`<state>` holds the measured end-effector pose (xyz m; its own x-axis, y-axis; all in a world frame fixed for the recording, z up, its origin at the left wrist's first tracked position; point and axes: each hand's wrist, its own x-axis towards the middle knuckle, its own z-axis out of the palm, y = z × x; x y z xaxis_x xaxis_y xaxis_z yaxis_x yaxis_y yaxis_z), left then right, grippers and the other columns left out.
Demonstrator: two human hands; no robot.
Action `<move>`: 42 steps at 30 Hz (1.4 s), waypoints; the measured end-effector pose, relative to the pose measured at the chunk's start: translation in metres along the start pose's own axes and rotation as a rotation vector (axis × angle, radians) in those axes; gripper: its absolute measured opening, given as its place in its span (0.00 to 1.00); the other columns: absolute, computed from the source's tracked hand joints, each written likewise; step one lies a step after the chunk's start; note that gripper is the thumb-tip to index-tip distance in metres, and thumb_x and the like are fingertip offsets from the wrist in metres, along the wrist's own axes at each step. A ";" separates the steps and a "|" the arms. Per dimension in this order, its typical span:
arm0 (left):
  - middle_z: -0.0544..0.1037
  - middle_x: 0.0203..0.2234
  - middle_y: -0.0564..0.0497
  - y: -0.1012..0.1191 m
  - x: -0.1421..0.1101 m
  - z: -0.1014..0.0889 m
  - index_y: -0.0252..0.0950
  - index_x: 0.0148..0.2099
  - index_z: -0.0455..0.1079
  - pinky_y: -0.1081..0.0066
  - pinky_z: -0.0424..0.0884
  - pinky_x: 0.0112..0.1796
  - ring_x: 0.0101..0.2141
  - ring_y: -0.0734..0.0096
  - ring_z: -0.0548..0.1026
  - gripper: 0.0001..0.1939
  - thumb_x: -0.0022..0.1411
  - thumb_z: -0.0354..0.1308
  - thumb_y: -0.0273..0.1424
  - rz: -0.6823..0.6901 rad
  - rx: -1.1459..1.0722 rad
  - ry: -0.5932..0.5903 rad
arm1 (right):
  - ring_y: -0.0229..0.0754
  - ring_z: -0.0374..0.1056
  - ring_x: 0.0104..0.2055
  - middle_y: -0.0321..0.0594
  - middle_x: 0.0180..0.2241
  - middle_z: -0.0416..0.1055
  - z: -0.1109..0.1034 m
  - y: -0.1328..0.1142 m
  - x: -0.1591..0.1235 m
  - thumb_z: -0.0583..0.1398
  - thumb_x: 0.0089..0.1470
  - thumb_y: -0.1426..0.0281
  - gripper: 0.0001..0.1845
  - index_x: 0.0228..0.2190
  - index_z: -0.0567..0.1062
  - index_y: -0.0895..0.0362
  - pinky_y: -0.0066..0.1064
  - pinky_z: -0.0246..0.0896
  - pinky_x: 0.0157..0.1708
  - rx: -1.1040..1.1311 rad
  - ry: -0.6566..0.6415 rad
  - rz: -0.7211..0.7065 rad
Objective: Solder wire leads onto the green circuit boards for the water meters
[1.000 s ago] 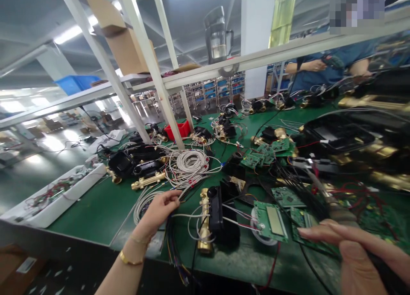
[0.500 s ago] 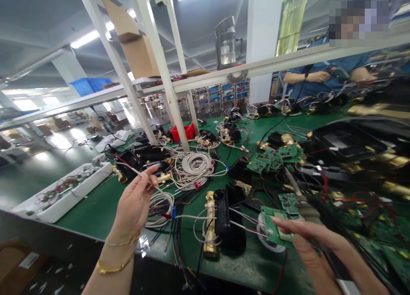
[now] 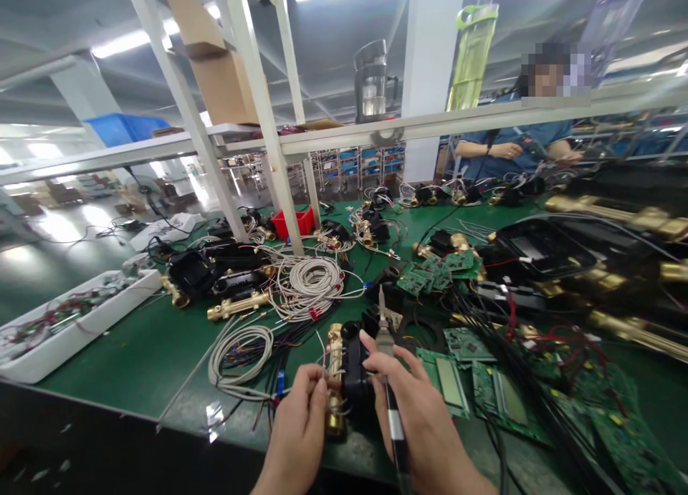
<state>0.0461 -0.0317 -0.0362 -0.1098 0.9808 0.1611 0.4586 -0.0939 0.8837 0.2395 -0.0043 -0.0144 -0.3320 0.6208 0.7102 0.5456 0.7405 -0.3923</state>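
Work apparently partway along, judging by the black housing (image 3: 353, 366) already mounted beside the brass fitting (image 3: 335, 341) on the green bench (image 3: 140, 362), between both hands, with pale leads at the fitting's side. Left unfinished, seemingly: the thin wire (image 3: 325, 344), pinched in the narrow-set fingers of the left hand (image 3: 298, 427), with one end free in the air, and the display board (image 3: 450, 384), lying outside the housing. Soldering iron (image 3: 395, 416) closed in the fingers of the right hand (image 3: 422, 412), tip pointing up and away from the wire, so no contact there now. Near the left hand, a small cable coil (image 3: 241, 359), with a blue tag (image 3: 280, 380) close by. Hard to make out: the wire's run beneath the left fingertips, and any join there. Hidden behind the right hand: the housing's far side and perhaps part of the display board. Cut off at the lower edge: the iron's rear end. Impossible to tell whether any joint is complete.
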 end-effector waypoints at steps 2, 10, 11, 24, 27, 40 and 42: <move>0.83 0.38 0.46 0.002 0.009 0.005 0.40 0.45 0.70 0.65 0.75 0.37 0.35 0.61 0.81 0.22 0.75 0.44 0.50 0.026 0.037 0.009 | 0.49 0.72 0.62 0.53 0.61 0.73 0.000 -0.001 0.004 0.52 0.57 0.80 0.23 0.53 0.62 0.52 0.53 0.64 0.65 0.017 -0.081 0.017; 0.82 0.40 0.41 0.002 0.022 0.012 0.39 0.46 0.74 0.50 0.74 0.44 0.41 0.50 0.79 0.19 0.71 0.46 0.43 0.128 0.177 0.113 | 0.48 0.59 0.71 0.55 0.57 0.75 -0.004 -0.001 0.013 0.50 0.58 0.79 0.23 0.54 0.57 0.52 0.67 0.42 0.72 0.016 -0.224 0.030; 0.82 0.43 0.40 0.001 0.020 0.011 0.39 0.49 0.75 0.46 0.73 0.45 0.43 0.49 0.79 0.19 0.71 0.46 0.42 0.135 0.195 0.124 | 0.49 0.59 0.71 0.55 0.56 0.75 -0.004 -0.001 0.013 0.50 0.58 0.80 0.23 0.53 0.57 0.52 0.67 0.42 0.72 0.021 -0.226 0.039; 0.84 0.49 0.43 -0.011 0.020 0.010 0.39 0.56 0.77 0.56 0.80 0.47 0.47 0.57 0.82 0.20 0.72 0.47 0.35 0.280 0.288 0.065 | 0.49 0.68 0.66 0.51 0.61 0.72 0.007 -0.007 0.009 0.53 0.55 0.79 0.20 0.49 0.62 0.52 0.59 0.51 0.72 0.076 -0.184 0.038; 0.84 0.49 0.44 -0.010 0.019 0.006 0.40 0.57 0.77 0.57 0.79 0.48 0.47 0.58 0.82 0.20 0.72 0.48 0.35 0.327 0.294 0.055 | 0.48 0.66 0.67 0.51 0.60 0.73 0.006 -0.006 0.004 0.51 0.59 0.80 0.19 0.49 0.61 0.51 0.59 0.49 0.73 0.065 -0.177 0.036; 0.83 0.33 0.49 -0.008 -0.015 -0.015 0.37 0.55 0.76 0.67 0.75 0.33 0.30 0.65 0.79 0.19 0.68 0.51 0.24 0.610 0.493 0.043 | 0.50 0.70 0.64 0.44 0.51 0.77 0.004 -0.008 0.000 0.49 0.60 0.81 0.21 0.51 0.61 0.50 0.70 0.38 0.72 0.054 -0.192 0.109; 0.83 0.32 0.48 -0.008 -0.013 -0.014 0.35 0.57 0.75 0.65 0.74 0.34 0.30 0.64 0.79 0.21 0.68 0.48 0.24 0.589 0.507 -0.023 | 0.49 0.71 0.63 0.44 0.51 0.77 0.002 -0.008 0.001 0.49 0.59 0.82 0.21 0.50 0.60 0.50 0.71 0.38 0.72 0.057 -0.215 0.091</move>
<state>0.0311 -0.0460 -0.0390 0.2931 0.7970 0.5281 0.7835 -0.5168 0.3451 0.2334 -0.0087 -0.0118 -0.4429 0.7220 0.5316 0.5384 0.6883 -0.4862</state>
